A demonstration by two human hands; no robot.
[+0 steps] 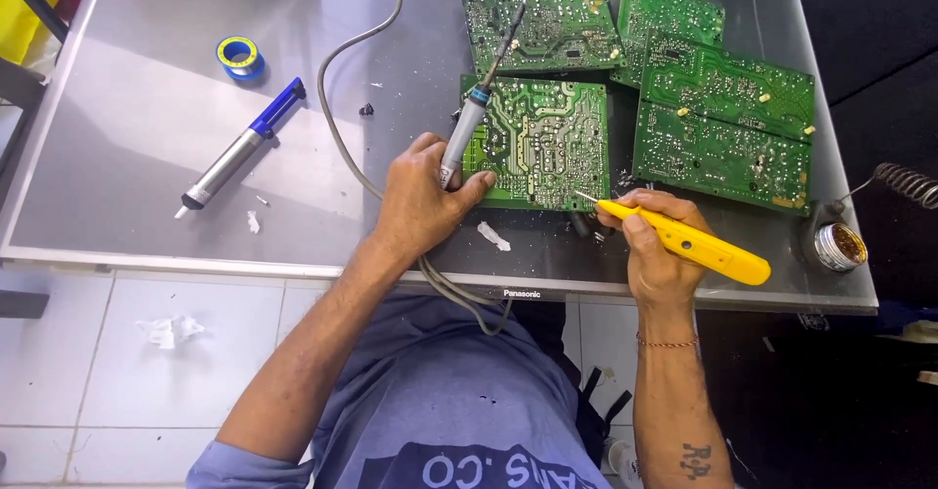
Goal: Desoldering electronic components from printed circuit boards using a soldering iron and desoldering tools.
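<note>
My left hand [420, 201] grips a soldering iron [479, 108] by its grey handle, the tip pointing up and away over a green circuit board [542, 142] lying solder side up. The thumb rests on that board's lower left edge. My right hand [655, 250] holds a yellow tester pen [694, 245], its thin metal tip touching the board's lower right corner. The iron's grey cord [342, 108] loops from the top of the table down past my left wrist.
More green circuit boards [723, 118] lie at the back and right. A blue and silver desoldering pump [239, 147] and a blue tape roll [239, 57] lie at left. A round flux tin [840, 245] and coiled iron stand [909, 184] sit at the right edge.
</note>
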